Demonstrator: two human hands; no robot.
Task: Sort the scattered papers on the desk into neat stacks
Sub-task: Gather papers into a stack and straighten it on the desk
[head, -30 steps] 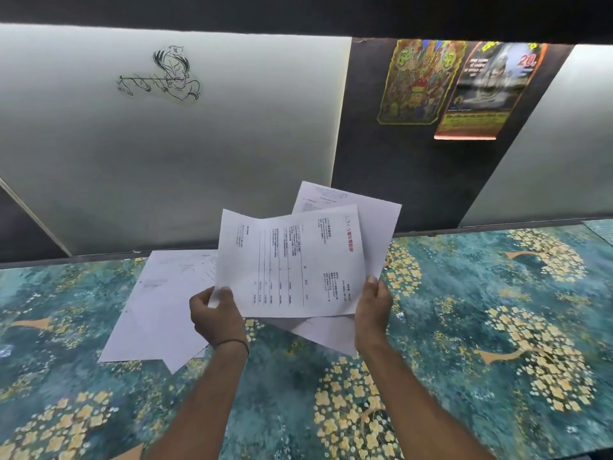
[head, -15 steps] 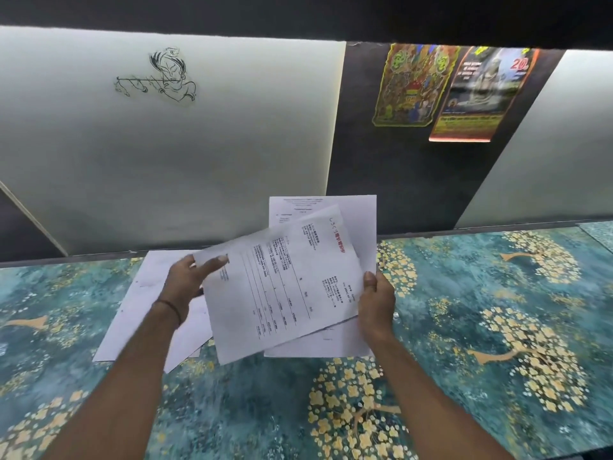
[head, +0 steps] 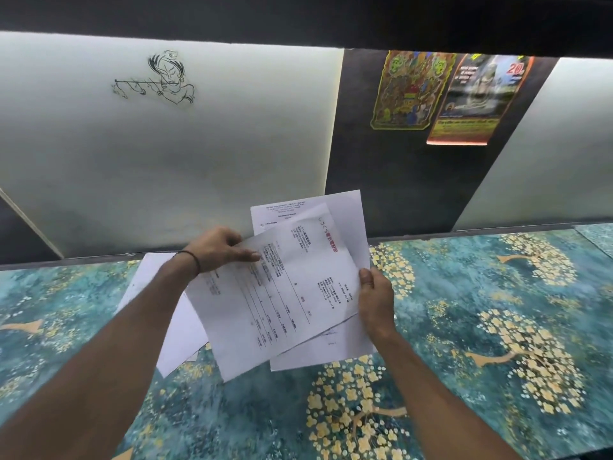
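squaring up seems underway: printed sheet (head: 282, 293), over a second sheet (head: 348, 214), pinched by left hand (head: 219, 249); both gripped by right hand (head: 374, 298). edges probably need lining up next.

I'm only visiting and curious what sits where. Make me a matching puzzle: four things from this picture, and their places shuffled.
Things:
1 printed sheet
2 plain papers
3 line drawing
4 posters

Places:
A on the dark wall strip
B lying on the desk
C on the white wall panel
D gripped by left hand and right hand

Pairs: 1-D, 2-B, 3-C, 4-A
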